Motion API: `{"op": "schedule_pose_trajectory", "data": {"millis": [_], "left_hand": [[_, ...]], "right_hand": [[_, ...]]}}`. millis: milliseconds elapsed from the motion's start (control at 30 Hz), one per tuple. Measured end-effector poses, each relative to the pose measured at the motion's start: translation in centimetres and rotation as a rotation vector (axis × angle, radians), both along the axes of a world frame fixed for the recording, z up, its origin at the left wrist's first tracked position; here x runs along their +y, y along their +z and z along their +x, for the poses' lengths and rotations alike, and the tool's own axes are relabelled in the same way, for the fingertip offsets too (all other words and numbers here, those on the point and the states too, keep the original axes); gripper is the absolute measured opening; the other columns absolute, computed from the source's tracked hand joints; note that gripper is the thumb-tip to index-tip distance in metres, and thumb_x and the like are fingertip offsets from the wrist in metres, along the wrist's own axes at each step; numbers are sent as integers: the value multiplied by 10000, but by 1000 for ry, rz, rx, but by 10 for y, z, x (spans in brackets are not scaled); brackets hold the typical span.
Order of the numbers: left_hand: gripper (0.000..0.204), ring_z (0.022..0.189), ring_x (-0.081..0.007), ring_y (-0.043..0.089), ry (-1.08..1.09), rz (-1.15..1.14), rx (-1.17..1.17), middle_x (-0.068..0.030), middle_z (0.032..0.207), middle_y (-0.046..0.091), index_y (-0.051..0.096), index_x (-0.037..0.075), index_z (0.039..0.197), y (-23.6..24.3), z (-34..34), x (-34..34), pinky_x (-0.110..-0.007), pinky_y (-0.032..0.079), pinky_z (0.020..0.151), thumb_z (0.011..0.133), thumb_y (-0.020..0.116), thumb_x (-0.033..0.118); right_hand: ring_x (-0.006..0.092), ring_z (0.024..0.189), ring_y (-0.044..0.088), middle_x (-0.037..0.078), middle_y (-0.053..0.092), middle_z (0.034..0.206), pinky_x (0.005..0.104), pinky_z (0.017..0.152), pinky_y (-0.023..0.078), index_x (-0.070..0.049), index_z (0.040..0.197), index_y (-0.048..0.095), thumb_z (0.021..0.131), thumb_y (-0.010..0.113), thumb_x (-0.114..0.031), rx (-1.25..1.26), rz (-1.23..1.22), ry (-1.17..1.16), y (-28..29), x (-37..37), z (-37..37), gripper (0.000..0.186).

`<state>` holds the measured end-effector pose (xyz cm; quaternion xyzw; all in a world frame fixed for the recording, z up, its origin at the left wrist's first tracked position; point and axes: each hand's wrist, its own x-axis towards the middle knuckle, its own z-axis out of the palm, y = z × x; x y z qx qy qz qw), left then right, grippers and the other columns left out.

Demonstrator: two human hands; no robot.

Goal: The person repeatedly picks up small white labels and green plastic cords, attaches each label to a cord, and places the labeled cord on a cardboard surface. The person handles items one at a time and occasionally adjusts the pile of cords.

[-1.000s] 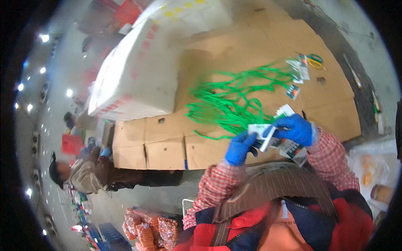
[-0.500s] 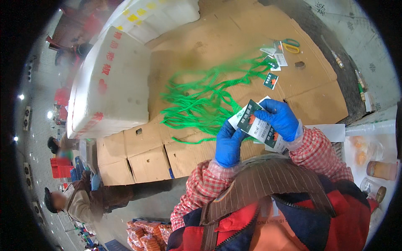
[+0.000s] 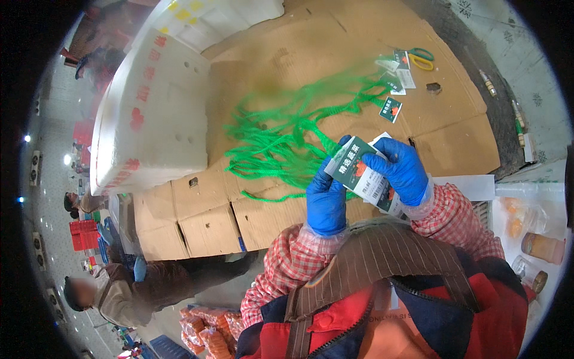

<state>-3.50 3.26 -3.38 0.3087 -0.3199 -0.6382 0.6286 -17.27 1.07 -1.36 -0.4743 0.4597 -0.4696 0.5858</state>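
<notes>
Your left hand [image 3: 327,200] pinches the left edge of the green-and-white cards [image 3: 362,167]; your right hand [image 3: 399,170] grips their right side. Cards sit over the near edge of the cardboard [image 3: 448,143], by the green netting [image 3: 269,157]. Scissors [image 3: 421,58] lie beyond, near loose cards [image 3: 391,109]. White foam box [image 3: 152,119] stands left.

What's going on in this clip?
The person's blue-gloved left hand and right hand are both on some printed cards, held by the near side of a cardboard surface. Beyond them lie tangled green strips, with scissors farther right and a white foam box to the left.
</notes>
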Motion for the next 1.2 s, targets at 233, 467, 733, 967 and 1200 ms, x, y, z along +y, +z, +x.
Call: {"op": "schedule_pose_trajectory", "data": {"millis": [233, 467, 733, 967, 1200], "left_hand": [[298, 991, -207, 476, 30, -20, -7, -107, 1113, 473, 487, 34, 1054, 5, -6, 0, -336, 389, 852, 758, 522, 31], [314, 981, -206, 483, 43, -16, -7, -109, 1110, 474, 476, 36, 1067, -1, -7, 5, -328, 404, 833, 757, 528, 37], [320, 999, -209, 469, 33, -16, 41, -115, 1121, 467, 473, 24, 1069, -3, -9, 8, -332, 386, 852, 756, 534, 49], [323, 1005, -203, 463, 20, -34, -86, -112, 1127, 463, 471, 24, 1076, -1, -8, 10, -324, 371, 863, 759, 529, 47], [364, 995, -176, 463, -75, 73, -80, -97, 1108, 476, 461, 29, 1095, 6, -1, 12, -299, 374, 850, 739, 494, -42]], "right_hand": [[48, 573, 466, 24, 530, 625, 203, 499, 374, -22, 707, 537, 725, 600, -131, -67, 3, -32, -4, -1, 3, 127], [45, 582, 485, 23, 545, 648, 193, 507, 389, -15, 714, 537, 725, 600, -112, -149, 15, -50, 0, 2, 6, 116], [40, 568, 471, 12, 534, 632, 197, 490, 378, -23, 712, 540, 717, 612, -124, -135, 40, -72, 0, 2, 6, 123], [42, 561, 470, 11, 527, 625, 200, 481, 378, -27, 717, 540, 714, 614, -133, -151, 33, -63, 0, 2, 5, 129], [56, 599, 486, 23, 537, 683, 205, 510, 389, -30, 746, 525, 713, 601, -95, 31, 40, -38, -1, 0, 0, 105]]}}
